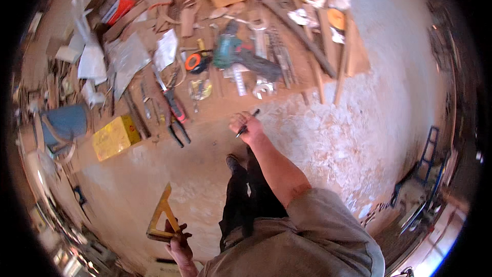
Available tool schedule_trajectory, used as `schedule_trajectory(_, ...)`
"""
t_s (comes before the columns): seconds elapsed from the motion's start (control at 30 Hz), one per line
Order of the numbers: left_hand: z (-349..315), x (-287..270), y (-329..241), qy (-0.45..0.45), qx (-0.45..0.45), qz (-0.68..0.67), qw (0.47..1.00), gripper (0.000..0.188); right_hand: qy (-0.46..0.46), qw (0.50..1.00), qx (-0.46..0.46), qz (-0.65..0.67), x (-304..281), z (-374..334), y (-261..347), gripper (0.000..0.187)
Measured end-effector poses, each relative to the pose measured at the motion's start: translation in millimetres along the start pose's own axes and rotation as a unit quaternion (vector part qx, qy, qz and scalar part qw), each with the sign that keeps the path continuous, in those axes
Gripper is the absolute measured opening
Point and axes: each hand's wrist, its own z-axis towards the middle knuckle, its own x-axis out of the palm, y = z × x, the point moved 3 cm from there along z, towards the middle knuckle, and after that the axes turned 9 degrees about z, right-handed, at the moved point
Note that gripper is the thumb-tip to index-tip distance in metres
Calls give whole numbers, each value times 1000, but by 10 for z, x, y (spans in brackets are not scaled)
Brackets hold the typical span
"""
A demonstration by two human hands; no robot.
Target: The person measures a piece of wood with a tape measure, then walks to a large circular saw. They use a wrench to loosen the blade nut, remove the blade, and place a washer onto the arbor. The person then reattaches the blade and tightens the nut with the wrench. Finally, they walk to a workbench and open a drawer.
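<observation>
Low at the left, my left hand is closed on a yellow triangular set square, gripped near its thicker base edge with the point upward. My right hand reaches forward in the middle, fingers curled round a dark pen that sticks out on both sides of the fist. Just beyond that hand lies the front edge of a cluttered workbench. The closest tools on it are an open-end wrench, a green cordless drill and red-and-black pliers.
A black and orange tape measure lies beside the drill. Farther left are a yellow box and a blue-grey container. Wooden strips reach over the bench's right edge. A blue metal frame stands at the far right.
</observation>
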Motion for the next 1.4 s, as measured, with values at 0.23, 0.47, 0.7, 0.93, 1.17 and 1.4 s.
schedule_trajectory(0.23,316,1199,-769,309,122,-76,940,75,137,816,-112,-550,-183,-1895,-144,18)
schedule_trajectory(0.47,-402,2379,-1168,545,55,-110,830,70,267,625,-398,-616,-64,-3940,273,26)
schedule_trajectory(0.7,-1544,3403,-965,728,-56,-115,673,62,141,573,-459,-663,-807,-4466,970,31)
schedule_trajectory(0.93,-2525,4491,-935,678,40,-2,734,54,77,642,-645,-408,-2051,-5652,2763,18)
schedule_trajectory(1.17,-3081,5686,-1029,703,118,127,690,54,322,474,-705,-418,-2526,-9066,4119,18)
schedule_trajectory(1.4,-3665,7032,-799,615,85,240,747,49,293,423,-719,-468,-2552,-9717,4419,19)
